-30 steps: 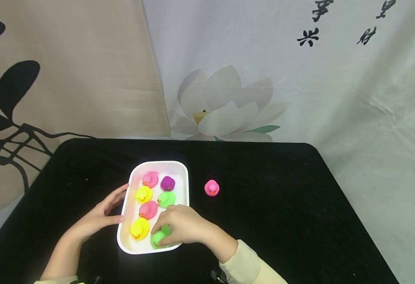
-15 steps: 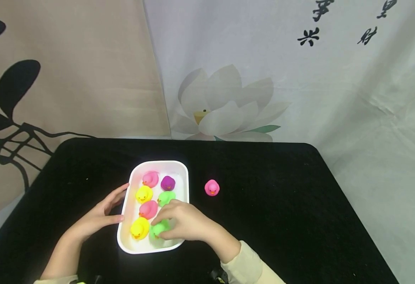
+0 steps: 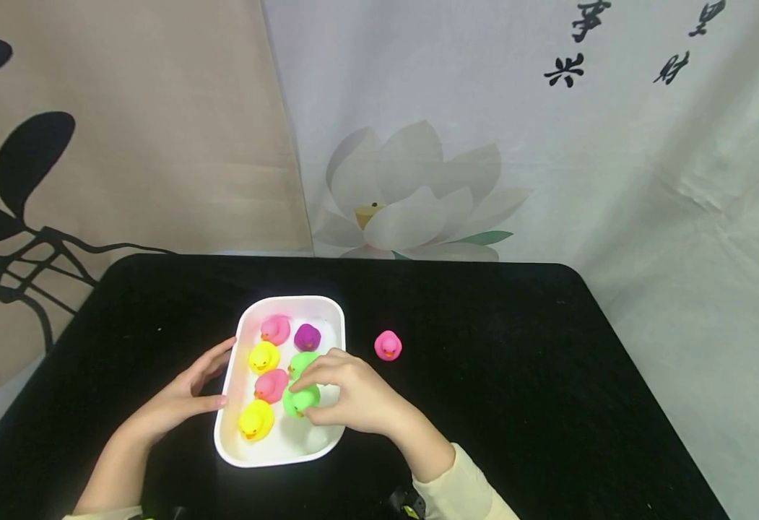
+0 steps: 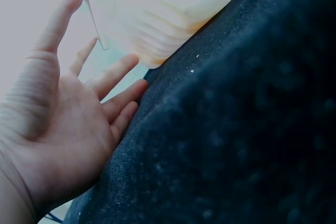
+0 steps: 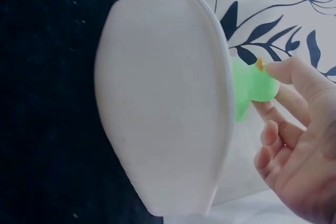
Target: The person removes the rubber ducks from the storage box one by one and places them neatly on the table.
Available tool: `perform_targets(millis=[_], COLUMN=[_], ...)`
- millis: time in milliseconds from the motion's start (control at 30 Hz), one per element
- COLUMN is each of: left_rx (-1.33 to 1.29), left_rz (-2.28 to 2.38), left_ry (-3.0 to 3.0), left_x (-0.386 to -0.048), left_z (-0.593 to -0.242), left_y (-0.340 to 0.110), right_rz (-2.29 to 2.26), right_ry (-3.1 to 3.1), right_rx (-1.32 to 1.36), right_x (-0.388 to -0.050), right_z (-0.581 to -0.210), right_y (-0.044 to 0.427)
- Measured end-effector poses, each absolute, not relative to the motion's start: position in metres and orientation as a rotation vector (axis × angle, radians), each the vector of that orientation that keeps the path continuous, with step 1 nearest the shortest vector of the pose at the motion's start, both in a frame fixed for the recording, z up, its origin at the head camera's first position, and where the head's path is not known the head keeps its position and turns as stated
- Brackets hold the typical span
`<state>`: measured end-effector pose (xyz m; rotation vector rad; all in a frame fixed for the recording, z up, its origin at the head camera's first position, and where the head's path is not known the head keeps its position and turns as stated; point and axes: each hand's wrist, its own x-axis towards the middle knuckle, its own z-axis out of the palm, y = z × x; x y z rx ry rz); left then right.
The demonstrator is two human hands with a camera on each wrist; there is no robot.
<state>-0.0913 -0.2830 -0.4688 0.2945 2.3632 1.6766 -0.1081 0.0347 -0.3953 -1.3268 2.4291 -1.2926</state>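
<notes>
My right hand [image 3: 356,393] pinches a green toy duck [image 3: 302,399] between thumb and fingers over the white tray [image 3: 243,456]. In the right wrist view the green duck [image 5: 257,85] shows above the tray's rim. My left hand [image 3: 180,393] touches the tray's left side, with its thumb on the rim. Those left fingers [image 4: 118,74] look straight and spread in the left wrist view. Inside the tray, on its left, pink and yellow ducks alternate, the nearest being a yellow duck [image 3: 256,420]. Another green duck [image 3: 302,363], partly covered by my right hand, sits behind the held one.
A bright pink duck [image 3: 388,346] stands on the black tablecloth [image 3: 515,390], right of the tray. A purple duck [image 3: 307,337] is in the tray's far right part. Behind the table hangs a printed cloth [image 3: 613,159].
My right hand has carried the green duck from the tray's near right corner up and away from me, towards the other green duck. The left hand and tray stay put.
</notes>
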Motion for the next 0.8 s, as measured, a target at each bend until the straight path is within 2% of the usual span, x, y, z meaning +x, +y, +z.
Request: perform_targets(millis=[433,800], left_rx=[0.297,0.302], left_rz=[1.675,1.682], left_ry=[2.369,2.366], left_x=[-0.091,-0.092], left_z=[-0.468,-0.470], left_y=[-0.282,-0.284], right_rz=[-1.457,-1.494], right_ry=[2.411,2.494], right_rx=[-1.146,-1.224], right_x=[-0.115,-0.125], right_z=[-0.383,-0.380], right_y=[0.054,0.071])
